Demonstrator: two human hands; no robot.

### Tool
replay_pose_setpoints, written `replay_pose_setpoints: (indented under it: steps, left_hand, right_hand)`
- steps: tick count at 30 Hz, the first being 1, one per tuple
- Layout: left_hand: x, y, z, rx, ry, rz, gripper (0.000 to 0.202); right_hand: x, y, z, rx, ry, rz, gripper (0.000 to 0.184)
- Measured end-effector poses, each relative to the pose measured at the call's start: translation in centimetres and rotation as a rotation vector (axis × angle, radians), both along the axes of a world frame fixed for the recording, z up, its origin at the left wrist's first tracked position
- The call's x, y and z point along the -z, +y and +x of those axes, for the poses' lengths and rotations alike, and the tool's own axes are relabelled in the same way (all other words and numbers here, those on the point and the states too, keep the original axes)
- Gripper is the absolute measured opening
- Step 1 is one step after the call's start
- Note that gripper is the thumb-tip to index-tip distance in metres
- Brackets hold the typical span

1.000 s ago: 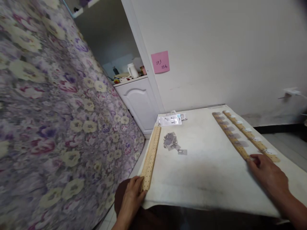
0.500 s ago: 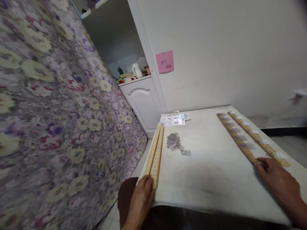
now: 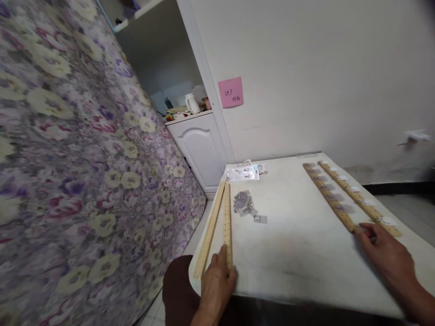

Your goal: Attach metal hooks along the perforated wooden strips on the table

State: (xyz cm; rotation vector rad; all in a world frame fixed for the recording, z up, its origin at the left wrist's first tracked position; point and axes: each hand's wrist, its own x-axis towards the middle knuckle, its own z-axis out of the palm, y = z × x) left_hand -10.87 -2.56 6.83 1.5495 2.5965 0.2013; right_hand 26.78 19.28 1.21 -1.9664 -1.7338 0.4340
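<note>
My left hand (image 3: 217, 277) is closed round the near end of a perforated wooden strip (image 3: 227, 217), thumb on one side and fingers on the other. Left of it a second perforated strip (image 3: 208, 242) lies slantwise along the table's left edge. My right hand (image 3: 384, 249) pinches the near end of another wooden strip (image 3: 322, 189), which carries several small clear cards. Just right of that lies a similar strip (image 3: 353, 194) with several white round pieces along it. A heap of small clear cards with metal bits (image 3: 243, 202) sits between the hands, with one loose card (image 3: 260, 219) beside it.
Flat clear packaging (image 3: 242, 173) lies at the table's (image 3: 285, 258) far left corner. A floral curtain (image 3: 102, 181) hangs close on the left. Behind stand a white cabinet (image 3: 195, 147) and a wall with a pink note (image 3: 231, 92).
My left hand has moved right, swinging the near end of its strip away from the left strip, so the gap between them is wider. My right hand keeps its place on its strip.
</note>
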Motion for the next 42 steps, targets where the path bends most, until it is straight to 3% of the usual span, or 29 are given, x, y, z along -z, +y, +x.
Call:
replay_pose_setpoints:
  steps: [6, 12, 15, 20, 23, 27, 35, 42]
  left_hand:
    - [0.3, -0.8, 3.3, 0.054, -0.198, 0.078, 0.06]
    - [1.5, -0.4, 1.2, 0.022, -0.476, 0.268, 0.054]
    - [2.5, 0.2, -0.2, -0.007, -0.604, 0.348, 0.05]
    - [4.0, 1.0, -1.2, -0.095, -0.953, 0.38, 0.05]
    - [4.2, 0.8, -1.5, -0.091, -1.019, 0.389, 0.045]
    - [4.3, 0.3, -1.5, -0.083, -1.008, 0.46, 0.037]
    - [4.6, 0.3, -1.9, -0.09, -0.962, 0.481, 0.04]
    - [4.5, 0.3, -1.8, -0.072, -0.967, 0.486, 0.04]
  right_hand:
    - [0.9, -0.2, -0.9, -0.041, 0.144, 0.17, 0.038]
    - [0.5, -2.0, -3.6, -0.189, 0.272, 0.19, 0.04]
    - [-0.6, -4.4, -8.1, -0.352, 0.385, 0.126, 0.036]
    - [-2.2, -9.4, -19.5, -0.676, 0.487, 0.0, 0.031]
    - [-2.6, -11.3, -25.1, -0.729, 0.401, 0.003, 0.05]
    - [-3.0, -12.0, -29.4, -0.668, 0.203, 0.043, 0.052]
    - [-2.7, -12.1, -31.7, -0.598, 0.063, 0.095, 0.047]
    - [-2.6, -13.1, -29.3, -0.579, 0.082, 0.129, 0.043]
